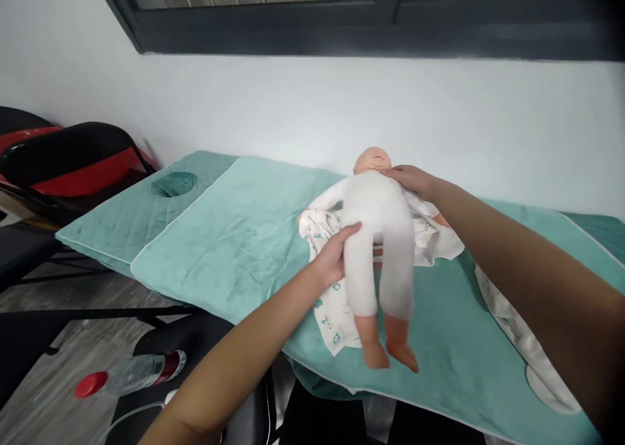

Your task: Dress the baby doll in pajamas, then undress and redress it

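A baby doll (pixel 375 200) with a white cloth body and plastic head, hands and feet is over a teal-covered bed. Its head points toward the wall and its feet toward me. My left hand (pixel 336 256) grips the doll's thigh, thumb on top, the other fingers partly hidden beneath. At the doll's neck and shoulder, my right hand (pixel 413 179) holds on with its fingertips by the neck; its thumb is hidden. Under the doll, a white baby garment (pixel 334 318) with small green prints lies spread out, partly covered by the body.
The teal bed (pixel 219 236) runs along a white wall below a dark window frame (pixel 263 31). A white cloth item (pixel 512 328) lies at right, partly behind my forearm. A bottle (pixel 134 373) with a red cap lies on a black chair (pixel 195 334). Folded chairs (pixel 83 165) stand at left.
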The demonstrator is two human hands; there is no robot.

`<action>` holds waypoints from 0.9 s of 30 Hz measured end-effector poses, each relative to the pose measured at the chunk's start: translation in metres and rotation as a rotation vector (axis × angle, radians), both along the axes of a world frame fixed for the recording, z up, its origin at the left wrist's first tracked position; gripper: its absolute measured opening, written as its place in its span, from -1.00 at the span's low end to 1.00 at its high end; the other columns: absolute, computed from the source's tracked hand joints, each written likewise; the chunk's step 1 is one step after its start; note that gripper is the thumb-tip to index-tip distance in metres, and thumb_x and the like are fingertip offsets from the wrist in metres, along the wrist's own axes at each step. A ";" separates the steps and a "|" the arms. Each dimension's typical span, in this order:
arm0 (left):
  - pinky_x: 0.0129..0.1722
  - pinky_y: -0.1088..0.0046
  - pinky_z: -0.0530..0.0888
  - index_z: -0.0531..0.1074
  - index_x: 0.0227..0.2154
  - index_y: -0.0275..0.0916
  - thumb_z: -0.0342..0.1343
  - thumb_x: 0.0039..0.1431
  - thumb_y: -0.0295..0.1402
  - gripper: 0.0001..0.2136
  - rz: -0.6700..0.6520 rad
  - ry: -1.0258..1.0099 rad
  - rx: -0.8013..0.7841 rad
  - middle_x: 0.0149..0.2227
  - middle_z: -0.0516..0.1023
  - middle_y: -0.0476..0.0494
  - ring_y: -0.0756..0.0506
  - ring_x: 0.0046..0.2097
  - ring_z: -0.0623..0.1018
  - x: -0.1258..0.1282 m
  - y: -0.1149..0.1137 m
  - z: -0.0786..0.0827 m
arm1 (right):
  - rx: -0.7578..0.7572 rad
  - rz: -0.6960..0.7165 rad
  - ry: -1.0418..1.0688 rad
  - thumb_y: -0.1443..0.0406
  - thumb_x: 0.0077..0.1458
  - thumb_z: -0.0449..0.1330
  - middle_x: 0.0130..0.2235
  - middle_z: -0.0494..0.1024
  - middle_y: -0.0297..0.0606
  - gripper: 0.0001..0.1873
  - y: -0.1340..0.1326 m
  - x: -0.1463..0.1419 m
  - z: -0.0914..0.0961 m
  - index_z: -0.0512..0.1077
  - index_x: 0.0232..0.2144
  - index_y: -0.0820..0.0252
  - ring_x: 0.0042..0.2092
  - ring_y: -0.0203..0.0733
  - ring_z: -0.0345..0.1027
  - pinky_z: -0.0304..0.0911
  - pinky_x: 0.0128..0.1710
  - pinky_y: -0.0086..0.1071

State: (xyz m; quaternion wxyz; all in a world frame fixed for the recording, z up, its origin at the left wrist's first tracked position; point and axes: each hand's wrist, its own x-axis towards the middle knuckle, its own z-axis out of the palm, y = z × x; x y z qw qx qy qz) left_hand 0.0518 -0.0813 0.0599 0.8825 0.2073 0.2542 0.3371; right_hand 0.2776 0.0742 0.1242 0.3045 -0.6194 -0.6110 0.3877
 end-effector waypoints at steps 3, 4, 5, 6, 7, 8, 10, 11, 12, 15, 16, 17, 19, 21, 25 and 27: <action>-0.12 0.18 0.58 0.48 -0.08 -0.44 0.10 0.19 -0.07 -0.53 0.089 0.095 0.020 -0.23 0.65 -0.37 -0.23 -0.21 0.65 -0.048 0.011 0.021 | 0.067 0.055 -0.028 -0.13 -0.04 0.31 0.02 0.53 0.02 -0.24 0.011 -0.043 0.025 0.41 0.06 0.27 -0.01 0.06 0.43 0.38 -0.02 -0.18; -0.13 0.20 0.58 0.49 -0.09 -0.44 0.09 0.18 -0.06 -0.52 0.123 0.124 0.031 -0.25 0.65 -0.36 -0.22 -0.24 0.64 -0.066 0.016 0.025 | 0.085 0.064 -0.031 -0.14 -0.05 0.30 0.08 0.49 0.01 -0.19 0.017 -0.061 0.028 0.37 0.10 0.24 0.04 0.08 0.41 0.36 0.02 -0.17; -0.13 0.21 0.58 0.49 -0.10 -0.43 0.08 0.19 -0.06 -0.53 0.158 0.151 0.048 -0.27 0.65 -0.34 -0.21 -0.25 0.64 -0.084 0.022 0.028 | 0.094 0.074 -0.027 -0.16 -0.06 0.30 0.13 0.45 -0.01 -0.15 0.024 -0.079 0.029 0.33 0.15 0.21 0.08 0.09 0.38 0.33 0.07 -0.15; -0.14 0.21 0.58 0.49 -0.11 -0.42 0.07 0.19 -0.06 -0.54 0.187 0.180 0.066 -0.28 0.65 -0.32 -0.20 -0.26 0.64 -0.103 0.028 0.028 | 0.093 0.087 -0.015 -0.17 -0.06 0.29 0.18 0.41 -0.02 -0.11 0.031 -0.098 0.027 0.29 0.19 0.20 0.11 0.09 0.35 0.30 0.11 -0.14; -0.14 0.21 0.57 0.49 -0.10 -0.41 0.07 0.20 -0.07 -0.55 0.213 0.212 0.088 -0.28 0.66 -0.31 -0.20 -0.26 0.63 -0.121 0.034 0.027 | 0.087 0.105 0.003 -0.17 -0.06 0.28 0.21 0.37 -0.02 -0.07 0.038 -0.117 0.022 0.24 0.23 0.20 0.14 0.09 0.33 0.27 0.15 -0.13; -0.14 0.21 0.57 0.49 -0.10 -0.40 0.06 0.20 -0.08 -0.56 0.233 0.250 0.107 -0.28 0.66 -0.30 -0.20 -0.26 0.63 -0.138 0.040 0.024 | 0.076 0.124 0.021 -0.16 -0.05 0.28 0.24 0.34 -0.02 -0.05 0.045 -0.135 0.017 0.20 0.25 0.21 0.17 0.09 0.31 0.24 0.18 -0.12; -0.13 0.18 0.56 0.50 -0.10 -0.38 0.06 0.19 -0.08 -0.57 0.268 0.343 0.128 -0.28 0.66 -0.29 -0.23 -0.22 0.62 -0.169 0.053 0.016 | 0.063 0.149 0.047 -0.14 -0.02 0.27 0.26 0.30 0.01 -0.03 0.060 -0.169 0.003 0.14 0.28 0.26 0.21 0.07 0.27 0.19 0.22 -0.13; -0.12 0.17 0.56 0.50 -0.12 -0.39 0.06 0.18 -0.07 -0.56 0.289 0.394 0.133 -0.29 0.65 -0.30 -0.25 -0.20 0.62 -0.182 0.059 0.011 | 0.057 0.149 0.054 -0.12 -0.01 0.28 0.27 0.28 0.03 -0.02 0.066 -0.185 -0.005 0.12 0.29 0.29 0.22 0.07 0.25 0.18 0.24 -0.14; -0.11 0.15 0.55 0.51 -0.14 -0.40 0.05 0.19 -0.06 -0.54 0.309 0.442 0.132 -0.30 0.65 -0.31 -0.27 -0.18 0.62 -0.194 0.064 0.006 | 0.051 0.143 0.058 -0.11 0.00 0.28 0.28 0.27 0.05 -0.02 0.073 -0.199 -0.012 0.11 0.29 0.32 0.22 0.07 0.24 0.19 0.24 -0.14; -0.08 0.12 0.51 0.50 -0.17 -0.48 -0.05 0.24 -0.02 -0.48 0.329 0.538 0.124 -0.33 0.63 -0.33 -0.28 -0.15 0.61 -0.218 0.076 -0.008 | 0.046 0.189 0.081 -0.02 0.04 0.30 0.24 0.31 0.08 -0.09 0.088 -0.230 -0.035 0.13 0.27 0.36 0.20 0.06 0.28 0.22 0.21 -0.16; -0.06 0.12 0.50 0.50 -0.17 -0.49 -0.08 0.25 -0.02 -0.46 0.320 0.549 0.118 -0.33 0.62 -0.33 -0.28 -0.14 0.61 -0.223 0.079 -0.013 | 0.049 0.243 0.092 0.00 0.04 0.30 0.23 0.34 0.07 -0.10 0.091 -0.234 -0.043 0.13 0.27 0.35 0.18 0.06 0.30 0.23 0.21 -0.16; -0.06 0.13 0.50 0.50 -0.17 -0.48 -0.08 0.25 0.00 -0.46 0.311 0.558 0.110 -0.32 0.62 -0.34 -0.27 -0.14 0.60 -0.225 0.080 -0.017 | 0.058 0.306 0.102 0.02 0.05 0.31 0.22 0.35 0.06 -0.11 0.094 -0.235 -0.052 0.12 0.28 0.32 0.18 0.05 0.31 0.22 0.21 -0.16; -0.06 0.14 0.51 0.51 -0.17 -0.43 -0.03 0.20 0.06 -0.44 0.312 0.610 0.112 -0.29 0.62 -0.37 -0.28 -0.13 0.60 -0.227 0.080 -0.025 | 0.077 0.390 0.106 0.01 0.07 0.28 0.23 0.36 0.01 -0.14 0.095 -0.223 -0.071 0.12 0.29 0.26 0.19 0.03 0.30 0.20 0.22 -0.16; -0.07 0.17 0.53 0.52 -0.18 -0.36 0.02 0.13 0.14 -0.42 0.342 0.719 0.153 -0.25 0.62 -0.38 -0.30 -0.11 0.60 -0.226 0.077 -0.032 | 0.094 0.352 0.063 -0.05 0.15 0.18 0.23 0.36 -0.04 -0.24 0.090 -0.193 -0.092 0.17 0.27 0.20 0.20 -0.01 0.29 0.17 0.23 -0.18; -0.07 0.19 0.51 0.47 -0.09 -0.34 -0.01 0.17 0.16 -0.39 0.436 1.080 0.371 -0.17 0.61 -0.34 -0.28 -0.11 0.58 -0.229 0.073 -0.032 | 0.184 0.091 -0.247 0.02 0.27 -0.01 0.15 0.42 -0.04 -0.43 0.061 -0.089 -0.122 0.30 0.17 0.23 0.15 -0.05 0.32 0.15 0.20 -0.21; 0.00 0.13 0.48 0.39 0.02 -0.36 0.04 0.19 0.06 -0.43 0.551 1.310 0.473 -0.02 0.54 -0.36 -0.30 -0.03 0.54 -0.230 0.069 -0.025 | 0.255 -0.038 -0.452 0.04 0.25 -0.01 0.07 0.46 0.02 -0.47 0.036 -0.033 -0.125 0.36 0.10 0.27 0.08 -0.01 0.34 0.18 0.15 -0.20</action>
